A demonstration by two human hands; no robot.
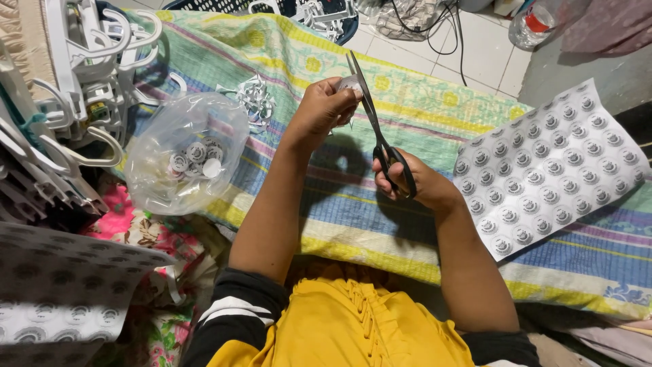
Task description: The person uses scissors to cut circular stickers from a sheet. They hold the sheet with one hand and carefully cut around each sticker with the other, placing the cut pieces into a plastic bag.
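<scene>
My left hand [324, 107] is raised over a striped cloth [380, 204] and pinches a small round white paper piece [350, 84]. My right hand [414, 182] grips black-handled scissors [375, 129], whose blades point up and meet the paper piece. A clear plastic bag [183, 153] with several cut round pieces lies to the left. Paper scraps [255, 98] sit beyond the bag. A printed sheet of round labels [550, 170] lies to the right.
White plastic hangers [75, 102] are piled at the left. Another printed sheet [61, 285] lies at the lower left. A dark basket [285, 10], black cables [441, 27] and a plastic bottle [536, 24] are on the tiled floor beyond.
</scene>
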